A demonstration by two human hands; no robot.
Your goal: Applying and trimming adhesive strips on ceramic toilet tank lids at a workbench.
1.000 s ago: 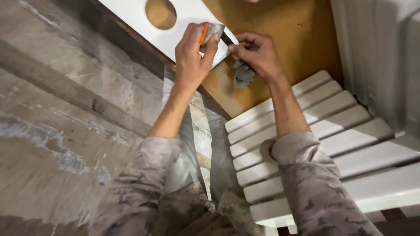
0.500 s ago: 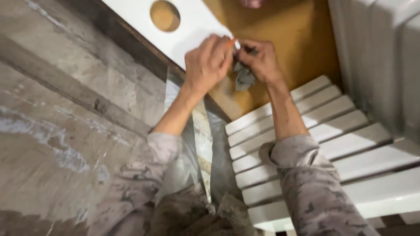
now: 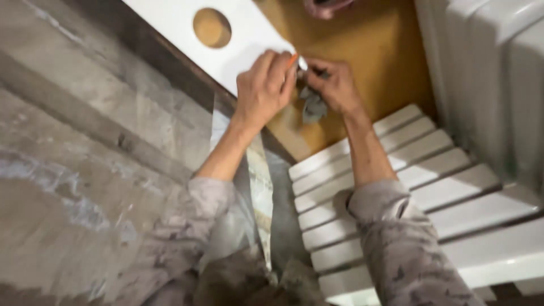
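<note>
Board with round hole [image 3: 187, 34] runs from top centre-left down to mid-frame; hole [image 3: 212, 27] near top; left hand [image 3: 265, 85] lies on the board's lower-right end; right hand [image 3: 334, 85] just right of it, fingertips meeting at the board's corner; small rag [image 3: 313, 106] hangs below the right hand, over the wooden panel [image 3: 374, 51] at upper centre-right; slatted panel [image 3: 396, 187] lower right, below the wooden panel; ribbed radiator [image 3: 493, 73] along the right edge; concrete surface [image 3: 73, 170] fills the left half.
</note>
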